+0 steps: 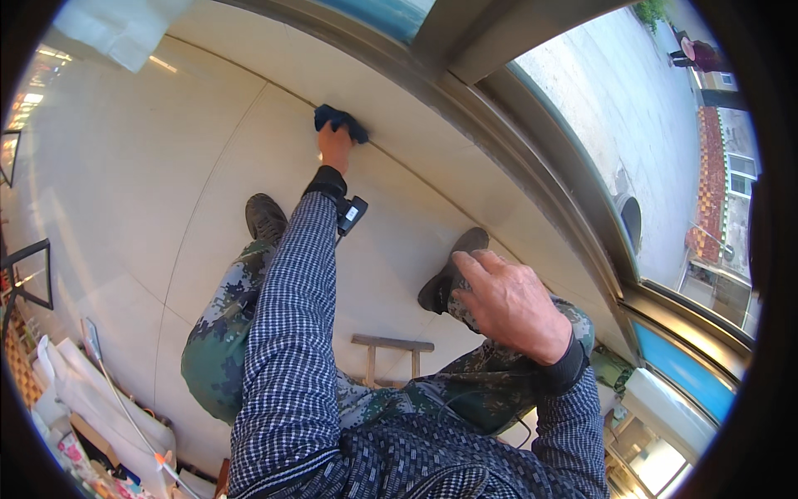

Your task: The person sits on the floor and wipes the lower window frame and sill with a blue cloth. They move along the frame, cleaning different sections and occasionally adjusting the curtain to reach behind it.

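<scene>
My left hand is pressed on a crumpled dark blue cloth against the pale tile floor. The cloth lies over a dark seam that runs beside the window side. Around that wrist is a black band with a small black device. Empty, my right hand hangs palm down over my right knee, its fingers bent and slightly apart. My camouflage trouser legs are spread, and my dark shoes stand on the tiles. Part of a wooden stool shows between my legs.
A metal window or door frame curves along the right, with paving and a distant person outside. At lower left are white wrapped material and a thin-handled tool. A black metal frame stands left; translucent sheeting hangs upper left.
</scene>
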A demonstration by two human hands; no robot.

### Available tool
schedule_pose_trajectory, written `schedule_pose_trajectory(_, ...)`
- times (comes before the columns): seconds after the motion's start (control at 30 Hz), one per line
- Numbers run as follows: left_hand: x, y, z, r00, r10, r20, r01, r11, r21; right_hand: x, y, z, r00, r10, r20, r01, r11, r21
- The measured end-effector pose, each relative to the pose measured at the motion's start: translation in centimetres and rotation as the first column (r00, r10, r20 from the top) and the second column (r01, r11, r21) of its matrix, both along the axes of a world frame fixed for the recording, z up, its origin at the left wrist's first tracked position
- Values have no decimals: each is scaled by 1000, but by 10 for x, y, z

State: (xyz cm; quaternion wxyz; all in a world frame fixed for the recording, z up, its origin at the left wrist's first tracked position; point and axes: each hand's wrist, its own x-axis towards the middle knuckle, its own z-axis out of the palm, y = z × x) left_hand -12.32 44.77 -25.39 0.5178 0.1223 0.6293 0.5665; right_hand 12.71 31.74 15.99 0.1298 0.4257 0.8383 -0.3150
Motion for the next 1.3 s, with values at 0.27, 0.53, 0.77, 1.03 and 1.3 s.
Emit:
schedule_pose_trajectory(0.27,121,-58,-19,874,-266,406,319,945,-68,-4,2,-1,998,-16,68,19,998,-57)
schedule_pose_trajectory(0.53,27,-9,-23,962,155,-225,-147,988,52,11,-4,-6,995,-52,88,56,997,-49)
schedule_pose_trajectory(0.77,130,-52,-4,944,-328,-28,319,932,-172,10,-5,-5,999,-39,28,40,999,-36)
schedule_pose_trajectory(1.03,112,-43,0,985,-159,-64,145,971,-192,19,-7,-5,994,-78,74,82,995,-57)
schedule_pose_trajectory(1.3,130,-44,-4,970,-187,-156,160,971,-175,29,-16,-8,999,-39,-13,39,999,23)
